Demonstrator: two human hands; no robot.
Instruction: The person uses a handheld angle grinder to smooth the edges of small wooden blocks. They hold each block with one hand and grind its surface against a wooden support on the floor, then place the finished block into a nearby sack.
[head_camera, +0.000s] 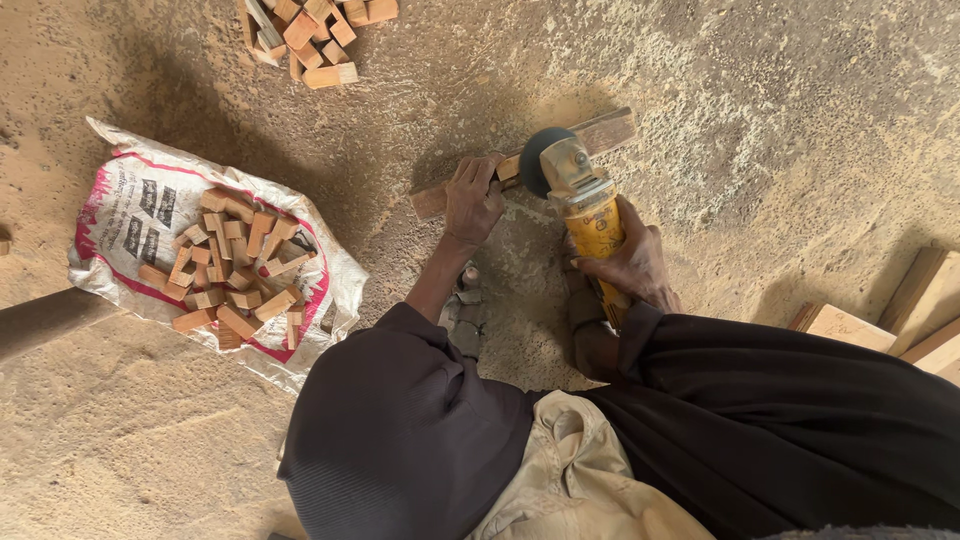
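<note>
Hands are both busy: the left hand (472, 200) presses down on a long wood strip (600, 132) lying on the dusty floor (760, 120). The right hand (628, 262) grips a yellow grinder (580, 195), its disc touching the strip. Small wood blocks (235, 265) sit on a sack (120, 215) nearby.

My left hand (472, 200) is stretched out ahead of me, palm down, fingers curled over and pressing flat, the wrist straight and the forearm bare up to a dark sleeve pushed back near the elbow. My right hand (630, 262) sits just to the right of it and a little nearer my body, fingers wrapped tight in a full grip, knuckles up, wrist bent slightly inward, dark sleeve reaching to the wrist
</note>
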